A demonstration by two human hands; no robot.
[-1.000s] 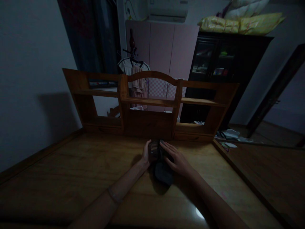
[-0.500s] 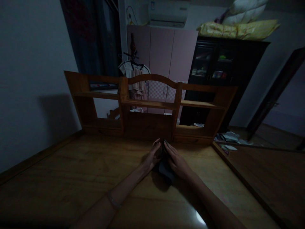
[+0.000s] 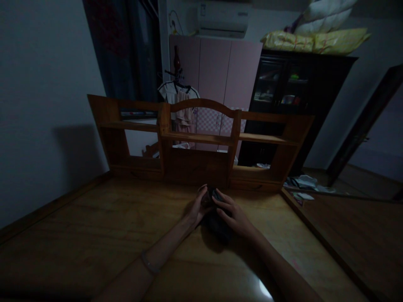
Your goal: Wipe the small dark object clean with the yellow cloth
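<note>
The left hand (image 3: 197, 212), half curled, and right hand (image 3: 235, 214), fingers bent, grip a dark, limp, cloth-like bundle (image 3: 217, 226) between them; grained, glossy wooden tabletop (image 3: 135, 222) spreads beneath.

A bright glare (image 3: 264, 289) marks the dim tabletop (image 3: 110, 230).

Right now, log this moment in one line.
left hand: holding dark item | right hand: touching it | place: over wooden desk | detail: too dark to identify
</note>
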